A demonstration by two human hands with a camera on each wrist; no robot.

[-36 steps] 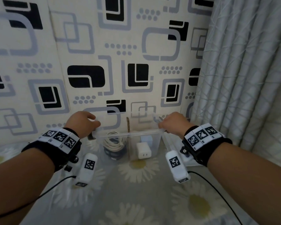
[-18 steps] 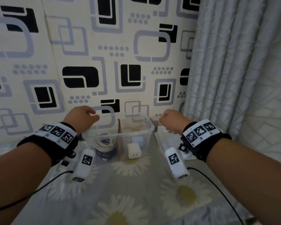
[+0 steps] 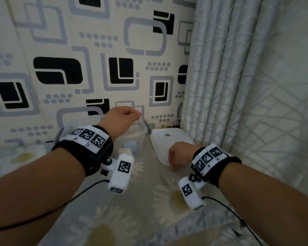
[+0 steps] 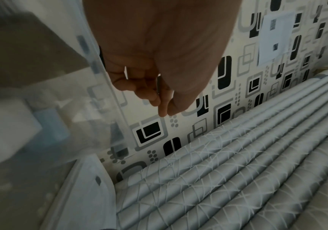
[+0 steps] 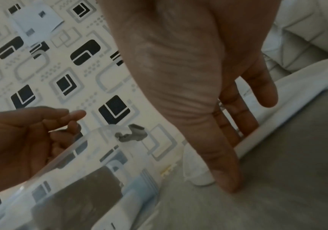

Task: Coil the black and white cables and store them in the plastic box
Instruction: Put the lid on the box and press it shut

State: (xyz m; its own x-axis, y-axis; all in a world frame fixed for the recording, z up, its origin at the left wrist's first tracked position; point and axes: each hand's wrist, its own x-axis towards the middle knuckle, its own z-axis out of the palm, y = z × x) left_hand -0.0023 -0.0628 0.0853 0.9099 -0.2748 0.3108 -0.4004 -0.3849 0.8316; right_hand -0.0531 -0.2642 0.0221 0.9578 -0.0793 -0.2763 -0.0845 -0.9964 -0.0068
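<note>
The clear plastic box [image 3: 139, 137] stands against the patterned wall, and my left forearm hides most of it. The coiled cables inside cannot be seen now; only a white charger block [image 3: 125, 150] shows through the wall. My left hand [image 3: 132, 114] hovers over the box's right end with fingers loosely curled, holding nothing I can make out. In the right wrist view it hangs just above the box rim [image 5: 76, 147]. My right hand [image 3: 172, 160] is down at the near edge of the white lid [image 3: 169, 139], its straight fingers [image 5: 226, 171] touching that edge.
The lid lies flat to the right of the box, beside the grey curtain [image 3: 238, 86]. A grey latch [image 5: 135, 133] sticks up at the box's right end. The daisy-print cloth [image 3: 132, 219] covers the surface. Black wrist-camera cords trail toward me.
Both hands let go of the box's ends. My left hand moved right, over the box's right end. My right hand dropped down and right to the lid's near edge.
</note>
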